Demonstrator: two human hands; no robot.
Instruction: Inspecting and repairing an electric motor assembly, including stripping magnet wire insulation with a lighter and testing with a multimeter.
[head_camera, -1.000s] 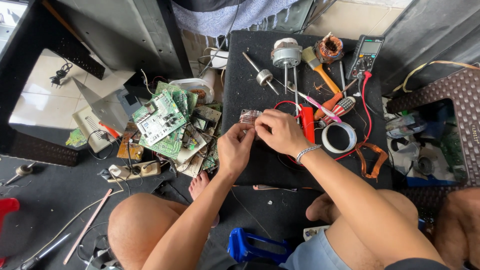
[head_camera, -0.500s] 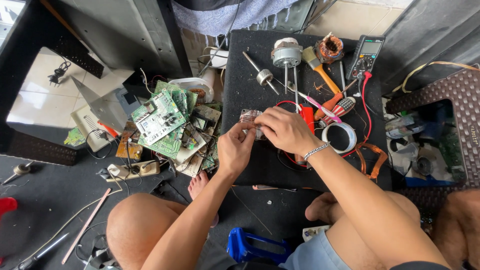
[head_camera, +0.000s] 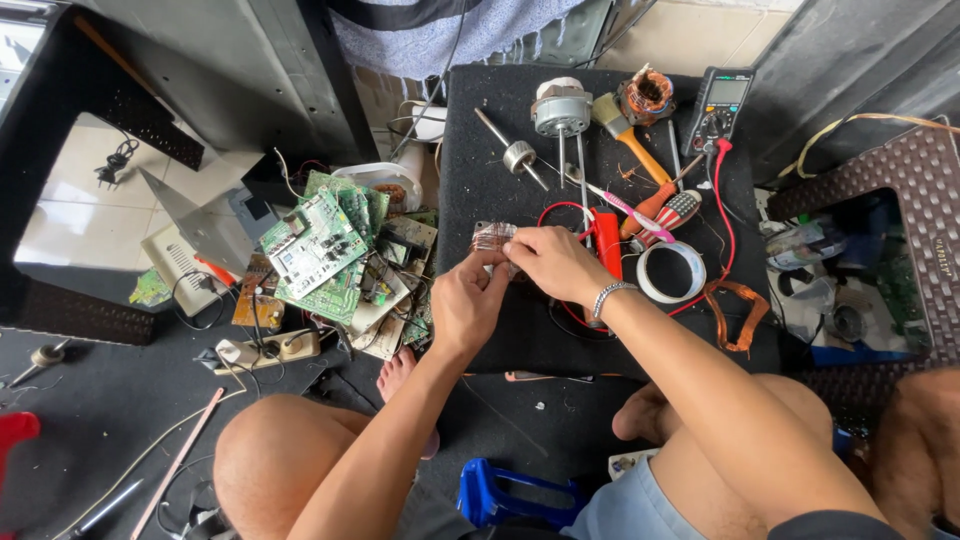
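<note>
I have both hands at the middle of the frame, over the black mat (head_camera: 500, 120). My left hand (head_camera: 468, 305) and my right hand (head_camera: 553, 262) are pinched shut on a small coil of copper wire (head_camera: 492, 237), which sits just above my fingertips, touching both. I judge this to be the step of working the fine wire at the coil. Whether a loose end is between my fingers is too small to tell. The next move calls for a steady grip and light pull, so the thin wire does not snap. The motor (head_camera: 561, 107) and the multimeter (head_camera: 720, 105) lie toward the upper right, untouched.
</note>
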